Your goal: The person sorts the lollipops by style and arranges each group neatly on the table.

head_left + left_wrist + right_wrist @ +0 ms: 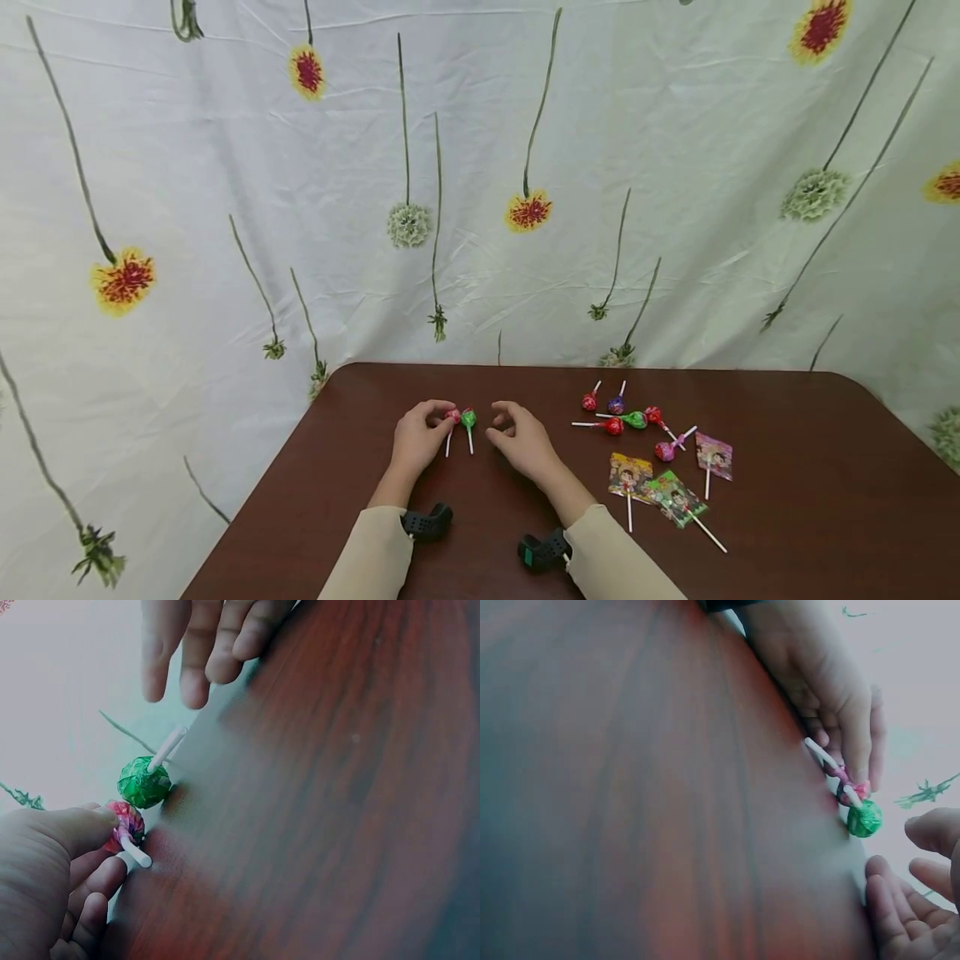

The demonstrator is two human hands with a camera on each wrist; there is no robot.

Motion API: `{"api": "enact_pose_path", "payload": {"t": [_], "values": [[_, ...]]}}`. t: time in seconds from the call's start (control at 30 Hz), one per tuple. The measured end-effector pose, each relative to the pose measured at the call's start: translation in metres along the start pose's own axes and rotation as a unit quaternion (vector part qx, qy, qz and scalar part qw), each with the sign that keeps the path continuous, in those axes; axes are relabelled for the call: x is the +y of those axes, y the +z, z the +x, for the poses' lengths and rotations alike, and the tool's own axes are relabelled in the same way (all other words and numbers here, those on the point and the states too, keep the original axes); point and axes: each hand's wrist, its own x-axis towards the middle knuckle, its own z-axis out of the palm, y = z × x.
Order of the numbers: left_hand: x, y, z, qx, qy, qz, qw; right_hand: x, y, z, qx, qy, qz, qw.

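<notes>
Thumb and fingers of my left hand [415,437] pinch the head of a pink lollipop [452,415], whose white stick points toward me over the table. Right beside it lies a green lollipop [468,418], its stick nearly parallel. In the left wrist view the pink wrapper [129,823] shows under the thumb, close against the green head [143,783]. My right hand [525,442] hovers a little to the right of the green lollipop, holding nothing, with thumb and fingers apart and loosely bent.
On the brown table [810,483], to the right, several round lollipops, including a blue one [616,405], lie in a loose group. Nearer me are flat packeted lollipops: yellow [630,477], green [677,497] and purple [714,456]. A flowered white cloth [480,275] hangs behind the table.
</notes>
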Motion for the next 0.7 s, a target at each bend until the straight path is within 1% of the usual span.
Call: {"api": "enact_pose_path", "payload": {"t": [0.2, 0.43, 0.53, 0.7], "values": [[0.0, 0.002, 0.001, -0.002, 0.004, 0.002, 1.0, 0.001, -0.013, -0.014, -0.037, -0.002, -0.005, 0.9993], [0.0, 0.001, 0.002, 0.0, 0.003, 0.003, 1.0, 0.0, -0.022, -0.028, -0.07, -0.035, -0.019, 0.9967], [-0.001, 0.001, 0.002, -0.001, 0.003, 0.004, 1.0, 0.0, -0.026, -0.032, -0.083, -0.043, -0.026, 0.9953], [-0.002, 0.001, 0.002, 0.001, 0.001, -0.001, 1.0, 0.0, -0.035, -0.034, -0.093, -0.037, -0.032, 0.9945]]}}
